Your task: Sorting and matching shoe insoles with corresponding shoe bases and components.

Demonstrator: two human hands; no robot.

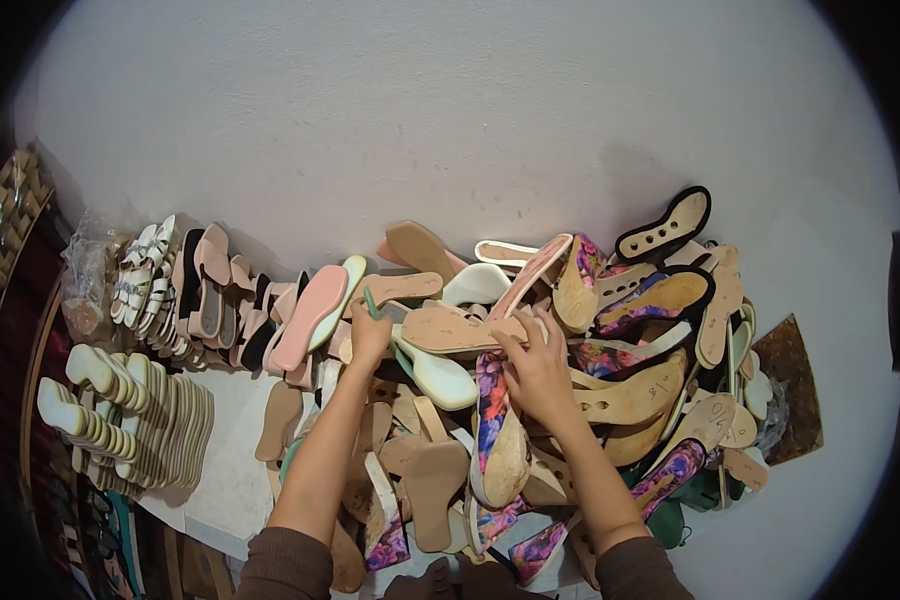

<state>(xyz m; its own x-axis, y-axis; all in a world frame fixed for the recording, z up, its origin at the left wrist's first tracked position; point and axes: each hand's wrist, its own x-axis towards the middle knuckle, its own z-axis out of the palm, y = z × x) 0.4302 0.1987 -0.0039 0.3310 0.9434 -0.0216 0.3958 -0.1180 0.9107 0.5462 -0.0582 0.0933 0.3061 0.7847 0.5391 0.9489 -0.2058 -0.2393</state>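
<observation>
My left hand (372,338) is closed round a thin green sole-shaped piece (370,302), whose edge pokes up above the fingers; the rest of it is hidden. Beside that hand lies a pale cream-green insole (444,378). Across the top of the heap stretches a tan sole (450,330) with small marks. My right hand (538,372) rests over its right end, fingers bent but apart. Just below the right hand's thumb stands a wedge sole with a floral side (492,400). A pink insole (312,318) leans to the left of my left hand.
Stacked cream soles (170,425) and a row of white strappy sandals (148,270) stand on the white table (232,440) at the left. A plain wall (420,120) rises behind the heap. Black-rimmed soles (670,222) lie at the back right, and a brown board (795,390) leans beyond.
</observation>
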